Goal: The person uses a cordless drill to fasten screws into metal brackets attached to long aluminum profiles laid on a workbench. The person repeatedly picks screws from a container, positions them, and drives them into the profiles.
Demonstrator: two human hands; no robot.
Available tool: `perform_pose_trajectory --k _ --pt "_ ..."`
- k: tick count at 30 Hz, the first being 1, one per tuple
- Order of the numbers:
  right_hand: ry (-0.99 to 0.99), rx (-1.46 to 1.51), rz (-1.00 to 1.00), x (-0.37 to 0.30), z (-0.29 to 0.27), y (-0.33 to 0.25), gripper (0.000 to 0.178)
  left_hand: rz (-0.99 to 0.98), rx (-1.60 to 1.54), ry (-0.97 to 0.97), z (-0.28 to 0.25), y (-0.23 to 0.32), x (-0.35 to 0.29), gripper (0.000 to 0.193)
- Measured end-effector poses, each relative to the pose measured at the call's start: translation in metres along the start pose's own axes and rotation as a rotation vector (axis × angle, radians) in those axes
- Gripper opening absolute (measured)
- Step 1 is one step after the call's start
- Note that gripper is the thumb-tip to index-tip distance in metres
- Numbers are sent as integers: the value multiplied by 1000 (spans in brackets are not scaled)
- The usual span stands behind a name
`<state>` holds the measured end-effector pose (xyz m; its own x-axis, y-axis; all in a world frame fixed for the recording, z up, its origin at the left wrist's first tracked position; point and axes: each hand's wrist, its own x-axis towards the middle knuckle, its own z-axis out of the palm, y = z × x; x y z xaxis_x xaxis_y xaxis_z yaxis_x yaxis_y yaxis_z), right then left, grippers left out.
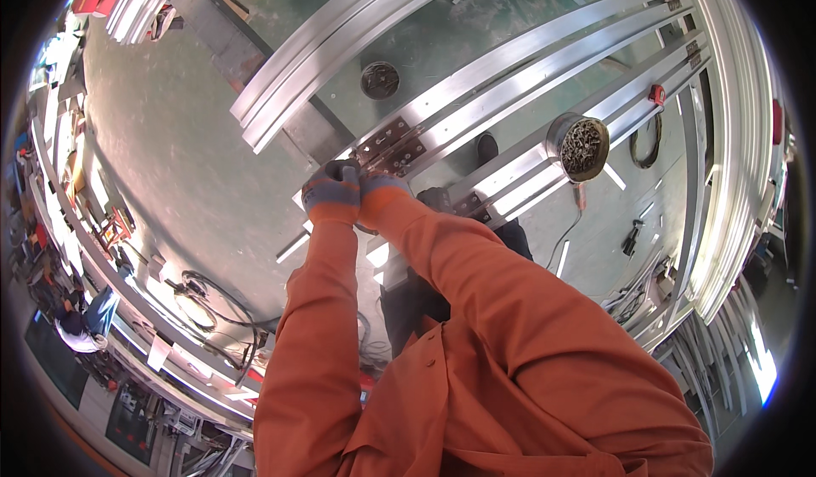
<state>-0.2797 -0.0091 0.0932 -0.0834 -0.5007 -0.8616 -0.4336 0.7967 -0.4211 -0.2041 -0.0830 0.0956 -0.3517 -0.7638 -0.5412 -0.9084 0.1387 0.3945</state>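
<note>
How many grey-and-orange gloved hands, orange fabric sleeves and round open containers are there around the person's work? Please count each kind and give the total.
Grey-and-orange gloved hands: 2
Orange fabric sleeves: 2
Round open containers: 2
Total: 6

- Rails [463,86]: bare silvery metal, smooth, glossy enough to throw bright white streaks.
- Plates [389,139]: dark brownish metal, pierced with holes, duller than the rails.
- Beam [316,133]: grey, metal-looking, mostly matt, its surface patchy.
- Tin [559,137]: metal-looking, with a soft sheen on its wall.
- Screws [585,147]: small metal pieces, glinting in a rough heap.
- Left glove [331,195]: matt.
- Jacket [408,400]: orange cloth, matt, creased.
- Floor [170,154]: smooth, faintly glossy, scuffed.
</note>
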Motion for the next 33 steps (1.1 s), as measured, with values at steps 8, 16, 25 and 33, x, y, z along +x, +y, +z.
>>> perform_pose_trajectory --k 8,16,25,33 --pt "28 -33 -40 17 18 12 37 6 62 13 5 -1 1 35" --pt "43 74 -26 3 6 11 40 -31 154 -9 7 2 3 33" --pt "7 22 -9 -2 -3 2 40 -21 87 51 5 -2 0 35" --pt "-73 -48 -3 -9 3 0 40 27 -34 41 11 -23 -5 27"
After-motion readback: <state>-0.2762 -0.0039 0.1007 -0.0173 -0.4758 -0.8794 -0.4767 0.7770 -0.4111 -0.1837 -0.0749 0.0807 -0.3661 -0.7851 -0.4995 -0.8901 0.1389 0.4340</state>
